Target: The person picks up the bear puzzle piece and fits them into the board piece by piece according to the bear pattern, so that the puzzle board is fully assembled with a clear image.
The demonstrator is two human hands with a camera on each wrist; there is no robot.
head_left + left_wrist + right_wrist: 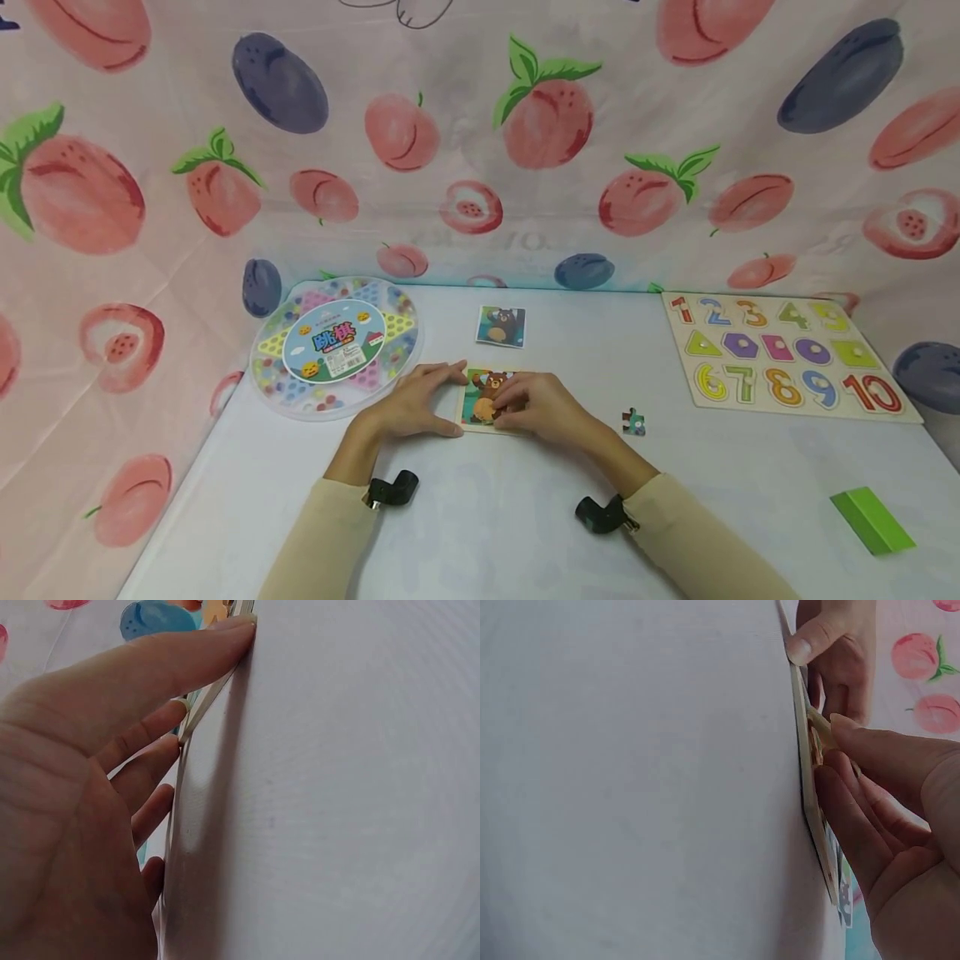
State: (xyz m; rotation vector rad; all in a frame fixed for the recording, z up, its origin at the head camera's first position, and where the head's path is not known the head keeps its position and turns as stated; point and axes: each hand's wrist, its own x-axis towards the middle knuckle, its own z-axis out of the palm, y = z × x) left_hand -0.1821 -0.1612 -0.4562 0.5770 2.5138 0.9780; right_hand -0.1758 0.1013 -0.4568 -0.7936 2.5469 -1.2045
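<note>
A small wooden jigsaw board with a brown bear picture lies in front of the person. The left hand holds it from the left, thumb at the near corner and index finger at the far corner. Over its right half, the right hand pinches a puzzle piece between thumb and fingers, tilted against the board's surface in the right wrist view. Part of the picture is hidden behind the right fingers. A loose puzzle piece lies to the right of the right hand.
Behind the board lies a bear picture card. A round Chinese checkers set is at the back left, a number and shape board at the back right. A green block lies at the right, and a fruit-print cloth hangs behind.
</note>
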